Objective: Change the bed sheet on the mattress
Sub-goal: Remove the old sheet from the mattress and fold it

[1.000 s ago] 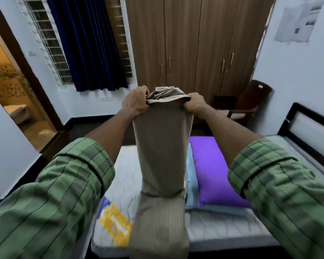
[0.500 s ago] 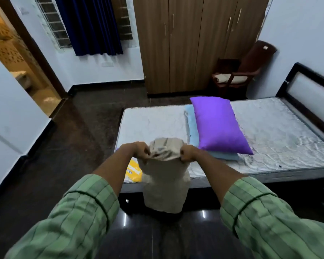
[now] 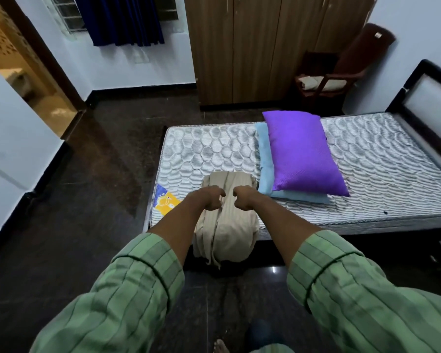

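Folded beige cotton bed sheet (image 3: 227, 220) drapes over the bare quilted mattress (image 3: 367, 159) edge; my left hand (image 3: 210, 200) and right hand (image 3: 243, 200) seemingly pinch it; I'd spread evenly outward.

My left hand (image 3: 210, 200) and right hand (image 3: 243, 201) sit side by side on the folded sheet (image 3: 225, 220), which lies on the near edge of the mattress (image 3: 367, 159) and overhangs it. Right of the sheet, one pillow (image 3: 301, 154) lies on another pillow (image 3: 265, 159). A wardrobe (image 3: 252, 47) stands beyond the mattress, a chair (image 3: 336, 72) to its right.
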The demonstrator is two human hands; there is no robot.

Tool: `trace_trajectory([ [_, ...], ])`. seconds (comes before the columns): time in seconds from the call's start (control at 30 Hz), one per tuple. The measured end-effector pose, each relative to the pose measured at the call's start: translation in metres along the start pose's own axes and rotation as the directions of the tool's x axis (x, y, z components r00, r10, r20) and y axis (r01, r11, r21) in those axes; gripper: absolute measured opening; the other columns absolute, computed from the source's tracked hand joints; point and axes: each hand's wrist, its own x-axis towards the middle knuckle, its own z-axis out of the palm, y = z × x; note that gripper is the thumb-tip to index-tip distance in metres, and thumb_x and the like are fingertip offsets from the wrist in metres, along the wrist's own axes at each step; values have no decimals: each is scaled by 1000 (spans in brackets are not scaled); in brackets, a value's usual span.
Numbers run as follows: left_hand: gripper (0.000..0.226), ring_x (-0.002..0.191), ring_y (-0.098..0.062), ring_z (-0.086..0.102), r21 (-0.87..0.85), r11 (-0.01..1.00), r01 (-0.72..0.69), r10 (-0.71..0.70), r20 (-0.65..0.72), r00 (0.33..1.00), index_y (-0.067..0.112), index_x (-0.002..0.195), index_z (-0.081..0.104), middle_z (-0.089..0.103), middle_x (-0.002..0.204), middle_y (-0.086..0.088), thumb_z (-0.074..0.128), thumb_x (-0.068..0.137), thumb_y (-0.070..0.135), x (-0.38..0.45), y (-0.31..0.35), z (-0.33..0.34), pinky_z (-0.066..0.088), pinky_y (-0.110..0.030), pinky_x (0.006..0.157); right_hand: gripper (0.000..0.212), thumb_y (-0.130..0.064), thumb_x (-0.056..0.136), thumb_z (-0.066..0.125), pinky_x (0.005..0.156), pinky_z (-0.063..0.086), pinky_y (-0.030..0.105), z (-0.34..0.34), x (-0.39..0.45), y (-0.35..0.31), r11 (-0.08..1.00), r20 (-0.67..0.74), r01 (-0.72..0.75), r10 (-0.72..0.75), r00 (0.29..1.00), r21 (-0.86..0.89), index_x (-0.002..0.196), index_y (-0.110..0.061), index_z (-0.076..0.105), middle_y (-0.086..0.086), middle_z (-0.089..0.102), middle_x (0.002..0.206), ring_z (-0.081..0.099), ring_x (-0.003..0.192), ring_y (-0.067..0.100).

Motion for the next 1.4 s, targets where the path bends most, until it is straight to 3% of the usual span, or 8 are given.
trace_trajectory([
  [0.43, 56, 144, -31, 42, -15, 999, 30, -29, 20, 999, 13, 152, 45, 43, 157, -13, 59, 101, 30, 197, -30, -52, 37, -43, 116, 43, -14, 91, 60, 102, 48, 37, -42, 202, 81, 997, 57, 17, -21, 998, 75, 132, -4, 59, 19, 60, 138, 57, 127, 35],
  [0.57, 61, 139, -31, 48, -40, 997, 73, -71, 35, 997, 19, 149, 47, 50, 150, -8, 59, 91, 35, 285, -40, -44, 43, -50, 111, 51, -17, 89, 64, 106, 46, 39, -30, 281, 114, 994, 100, 13, -24, 995, 111, 138, -6, 57, 17, 60, 139, 57, 129, 35],
  [0.77, 46, 129, -32, 55, -65, 998, 23, -16, 95, 995, 10, 136, 57, 55, 139, -12, 64, 93, 23, 395, -68, -18, 46, -44, 104, 51, -26, 88, 67, 108, 46, 44, 23, 386, 160, 994, 134, -6, -10, 991, 114, 136, -12, 57, 13, 59, 137, 56, 129, 34],
  [0.97, 76, 150, -31, 33, -14, 999, 39, -38, 56, 998, 12, 155, 37, 31, 163, -11, 71, 89, 25, 473, -131, 53, 35, -43, 115, 106, -52, 82, 70, 124, 5, 58, 106, 460, 202, 997, 116, -63, 68, 991, -50, 164, -18, 11, 6, 20, 170, 15, 157, 28],
  [1.07, 99, 156, -27, 21, 26, 992, 123, -124, 43, 991, 12, 160, 22, 23, 168, -10, 78, 80, 33, 500, -162, 75, 24, -47, 121, 124, -69, 68, 76, 122, 1, 60, 142, 476, 220, 991, 170, -134, 133, 976, -6, 161, -12, 17, 14, 39, 160, 31, 151, 33],
  [1.13, 89, 144, -26, 43, 30, 987, 160, -162, 127, 979, 13, 154, 32, 50, 152, -8, 77, 80, 37, 507, -175, 89, 26, -45, 118, 98, -62, 70, 81, 117, 25, 49, 154, 480, 223, 989, 206, -140, 127, 970, 53, 145, -11, 43, 13, 62, 136, 55, 132, 32],
  [1.2, 66, 129, -27, 58, 52, 990, 134, -142, 209, 967, 18, 139, 50, 63, 135, -5, 76, 82, 40, 502, -177, 95, 37, -42, 109, 58, -45, 77, 80, 97, 47, 38, 149, 478, 216, 989, 244, -113, 86, 966, 98, 125, -17, 62, 9, 69, 123, 64, 118, 31],
  [1.4, 37, 122, -34, 59, 4, 982, 189, -188, -89, 978, 21, 127, 61, 61, 133, -7, 64, 90, 23, 474, -187, 24, 43, -41, 98, 33, -36, 84, 70, 91, 49, 41, 58, 495, 165, 999, 56, 15, -13, 998, -35, 114, -24, 67, 7, 68, 122, 62, 119, 34],
])
